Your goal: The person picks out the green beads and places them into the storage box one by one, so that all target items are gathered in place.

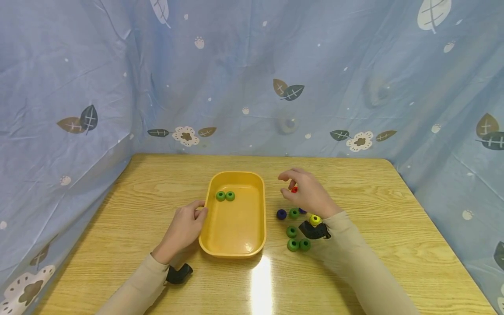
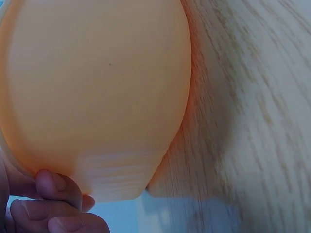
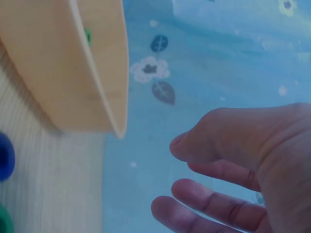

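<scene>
A yellow tray [image 1: 236, 227] lies on the table with two green beads [image 1: 225, 196] inside, towards its upper left. My left hand [image 1: 183, 229] grips the tray's left rim; the left wrist view shows curled fingers [image 2: 58, 184] at the tray's edge. To the right of the tray, my right hand [image 1: 309, 192] hovers with thumb and fingers parted and nothing between them. A red bead [image 1: 294, 190] shows just behind the right thumb, partly hidden by the hand. Nearer me lie blue beads [image 1: 281, 214], several green beads [image 1: 292, 231] and a yellow bead [image 1: 314, 219], partly covered by the wrist strap.
The wooden table [image 1: 157, 183] ends at the back against a blue patterned cloth [image 1: 244, 87], which also hangs at both sides. Black wrist mounts [image 1: 179, 274] sit on both forearms. In the right wrist view, the tray's wall [image 3: 53, 63] stands left of the hand.
</scene>
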Available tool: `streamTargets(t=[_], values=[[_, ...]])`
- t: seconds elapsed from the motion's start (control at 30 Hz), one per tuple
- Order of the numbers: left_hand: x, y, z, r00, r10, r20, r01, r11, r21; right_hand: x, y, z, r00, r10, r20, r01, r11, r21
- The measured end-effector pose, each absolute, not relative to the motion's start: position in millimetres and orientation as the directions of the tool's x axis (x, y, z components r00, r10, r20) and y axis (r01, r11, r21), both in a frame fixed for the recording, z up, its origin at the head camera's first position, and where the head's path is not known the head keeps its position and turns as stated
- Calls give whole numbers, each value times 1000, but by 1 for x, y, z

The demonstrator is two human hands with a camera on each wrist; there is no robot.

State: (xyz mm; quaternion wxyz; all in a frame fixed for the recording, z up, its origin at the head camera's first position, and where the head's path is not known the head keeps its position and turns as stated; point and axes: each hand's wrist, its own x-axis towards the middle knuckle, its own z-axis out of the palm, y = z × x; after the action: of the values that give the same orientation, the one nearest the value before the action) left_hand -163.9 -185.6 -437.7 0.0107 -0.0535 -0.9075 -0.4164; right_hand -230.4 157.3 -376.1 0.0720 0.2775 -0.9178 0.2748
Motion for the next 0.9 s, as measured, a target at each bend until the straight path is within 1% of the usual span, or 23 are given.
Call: streamTargets(t=[0.4,0.9], values=[[-165,-185,-438,-994,92,64,108,646,756,-238,186,-393,-886,-384,260,-464,743,-482],[-164,-187,-438,-995,93,41,91,633,769,-247,197,-407,-915,-355,191,-403,790,-462]])
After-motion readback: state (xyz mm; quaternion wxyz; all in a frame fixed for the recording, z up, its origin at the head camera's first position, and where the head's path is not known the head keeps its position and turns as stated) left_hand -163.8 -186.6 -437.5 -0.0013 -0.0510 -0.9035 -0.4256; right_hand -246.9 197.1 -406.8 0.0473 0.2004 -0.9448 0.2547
